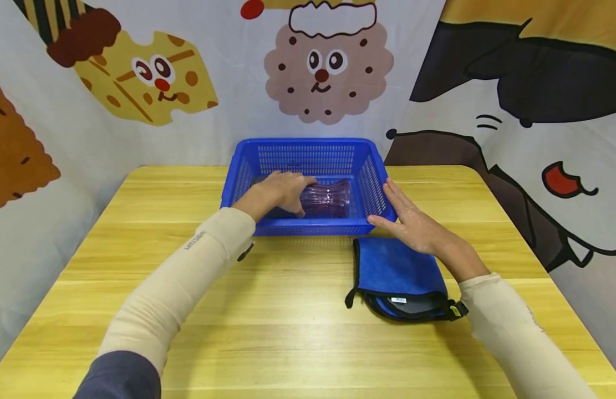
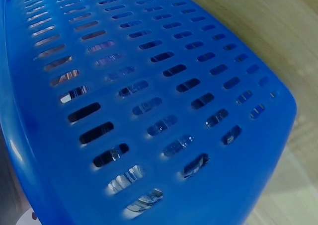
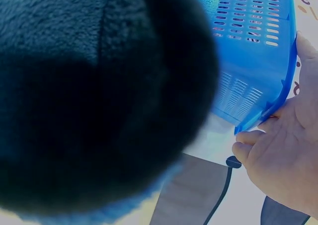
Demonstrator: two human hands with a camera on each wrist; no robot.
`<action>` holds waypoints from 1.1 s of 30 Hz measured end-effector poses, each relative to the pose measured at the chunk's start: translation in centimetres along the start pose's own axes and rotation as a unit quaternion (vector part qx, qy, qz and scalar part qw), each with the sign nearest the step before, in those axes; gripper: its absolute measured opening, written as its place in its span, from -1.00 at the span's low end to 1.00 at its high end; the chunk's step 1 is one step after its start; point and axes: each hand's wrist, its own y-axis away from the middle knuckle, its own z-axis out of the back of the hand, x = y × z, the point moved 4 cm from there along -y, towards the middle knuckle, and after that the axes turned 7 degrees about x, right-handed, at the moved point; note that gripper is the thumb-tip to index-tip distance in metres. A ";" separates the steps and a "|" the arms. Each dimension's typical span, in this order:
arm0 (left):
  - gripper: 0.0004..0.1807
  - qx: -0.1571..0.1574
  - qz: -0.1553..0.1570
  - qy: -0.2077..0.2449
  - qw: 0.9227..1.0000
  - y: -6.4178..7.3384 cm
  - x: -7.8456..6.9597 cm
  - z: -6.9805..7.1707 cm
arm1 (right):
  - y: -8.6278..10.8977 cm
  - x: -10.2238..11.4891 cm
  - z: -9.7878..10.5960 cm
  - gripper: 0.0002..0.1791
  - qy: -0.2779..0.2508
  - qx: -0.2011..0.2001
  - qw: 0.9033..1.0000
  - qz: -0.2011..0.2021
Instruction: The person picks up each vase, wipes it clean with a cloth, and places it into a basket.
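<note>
A blue plastic basket (image 1: 308, 223) with slotted walls stands at the back of the table. Inside, a ribbed purple-tinted glass vase (image 1: 330, 199) lies on its side. My left hand (image 1: 283, 191) reaches over the basket's front rim and grips the vase's left end, thumb on the near side and fingers on the far side. Part of another dark, glassy thing (image 1: 258, 180) shows beyond that hand, mostly hidden. My right hand (image 1: 412, 224) touches the basket's front right corner, its fingers straight along the outside. In the left wrist view, the slotted basket wall (image 2: 164, 101) hides the left hand.
A blue cloth pouch (image 1: 400, 266) with black edging lies on the table (image 1: 268, 332) below my right hand. Dark, blurred plush fabric (image 3: 99, 101) fills much of the right wrist view. Behind the table hangs a cartoon-printed curtain (image 1: 228, 66).
</note>
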 end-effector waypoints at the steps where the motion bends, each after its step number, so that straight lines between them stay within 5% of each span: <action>1: 0.04 -0.001 0.002 -0.003 1.000 0.0 0.0 0.1 | 0.0 0.0 0.0 0.07 -0.001 0.000 1.000 0.000; 12: -0.04 0.017 -0.020 0.006 1.000 0.6 -0.6 0.2 | 0.2 0.0 0.1 0.07 -0.003 -0.001 1.000 -0.006; 25: -0.05 0.056 -0.005 0.048 0.997 0.7 -0.7 0.1 | 0.2 -0.1 0.1 0.06 -0.009 0.002 1.000 -0.005; 33: -0.03 0.049 -0.002 0.063 0.997 1.0 -0.1 -0.2 | -0.3 0.2 0.1 0.06 -0.009 0.006 1.000 0.000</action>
